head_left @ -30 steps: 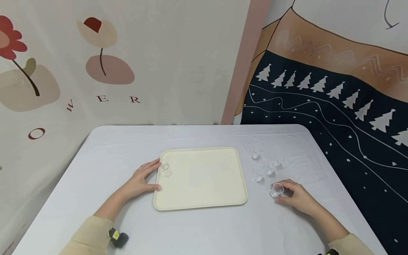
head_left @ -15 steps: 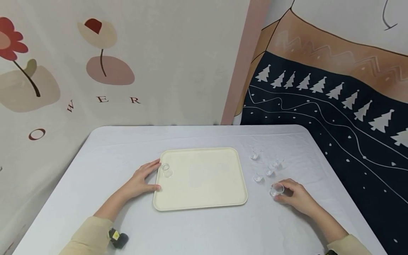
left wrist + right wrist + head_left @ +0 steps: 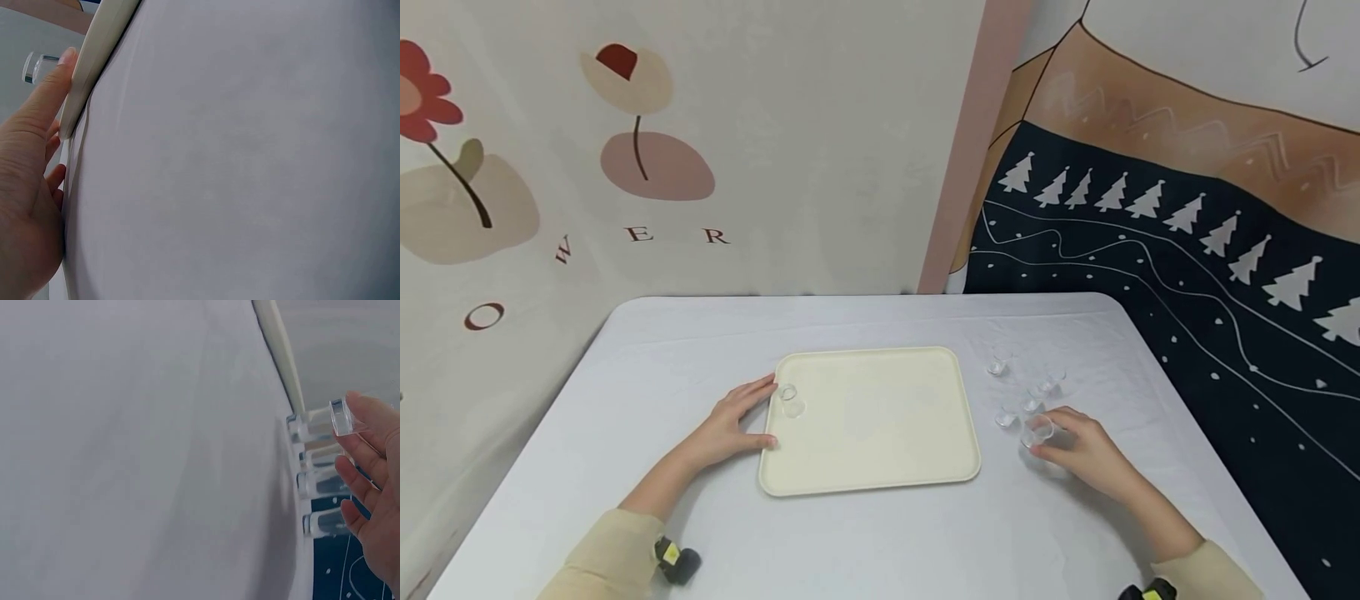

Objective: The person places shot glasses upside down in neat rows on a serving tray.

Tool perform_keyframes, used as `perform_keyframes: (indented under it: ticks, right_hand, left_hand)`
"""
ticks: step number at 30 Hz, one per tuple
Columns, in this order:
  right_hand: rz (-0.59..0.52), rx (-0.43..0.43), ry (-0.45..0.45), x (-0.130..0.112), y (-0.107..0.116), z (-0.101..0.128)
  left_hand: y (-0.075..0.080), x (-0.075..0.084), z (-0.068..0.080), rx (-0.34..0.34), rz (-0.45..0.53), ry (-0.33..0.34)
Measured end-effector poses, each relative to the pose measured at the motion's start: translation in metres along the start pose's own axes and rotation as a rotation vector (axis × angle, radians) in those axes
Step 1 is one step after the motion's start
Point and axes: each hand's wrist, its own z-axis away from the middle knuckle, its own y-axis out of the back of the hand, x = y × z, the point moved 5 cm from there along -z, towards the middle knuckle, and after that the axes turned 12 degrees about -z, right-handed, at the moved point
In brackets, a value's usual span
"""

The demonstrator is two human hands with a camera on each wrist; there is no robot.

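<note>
My right hand pinches a clear shot glass between thumb and fingers, to the right of a cream tray. In the right wrist view that shot glass is lifted off the cloth, its thick base toward the camera. With fingers spread and fairly straight, my left hand rests against the tray's left edge. One more shot glass stands on the tray near those fingers. Past the held one, several clear shot glasses stand on the table; their outlines are faint in the head view.
A white cloth covers the table. Behind it hangs a pale wall cloth with flowers and letters. A dark cloth with white trees drops along the right side.
My right hand has raised the shot glass off the table and carried it slightly left and away from me. The left hand and the tray stay put.
</note>
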Motion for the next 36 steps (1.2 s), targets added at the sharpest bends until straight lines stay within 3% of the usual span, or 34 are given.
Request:
perform_keyframes:
  ticks: [17,25,36]
  right_hand:
    - [-0.100,-0.018,0.117,-0.042,-0.037,-0.035]
    - [-0.092,-0.018,0.195,-0.060,-0.050,-0.052]
    - [-0.100,-0.080,0.280,-0.084,-0.074,-0.079]
  left_hand:
    - [-0.002,-0.003,0.000,-0.007,0.009,0.013]
    - [0.000,-0.002,0.001,0.006,0.002,0.004]
    - [0.000,-0.001,0.000,0.004,0.004,0.006]
